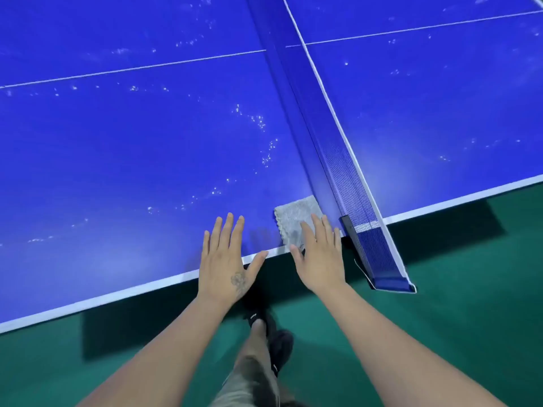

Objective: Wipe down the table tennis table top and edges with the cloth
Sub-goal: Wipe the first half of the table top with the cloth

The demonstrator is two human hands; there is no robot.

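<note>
Blue tabletop [132,148], white-speckled, over green floor [455,318]. Grey cloth [293,214] beside net [349,177], pressed flat by right hand [320,259]; left hand [224,259] flat, fingers spread. Far tabletop cut off.

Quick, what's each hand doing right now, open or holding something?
Left hand: open, fingers straight, flat on the table edge, holding nothing.
Right hand: open, fingers straight, pressing the grey cloth onto the table.
</note>
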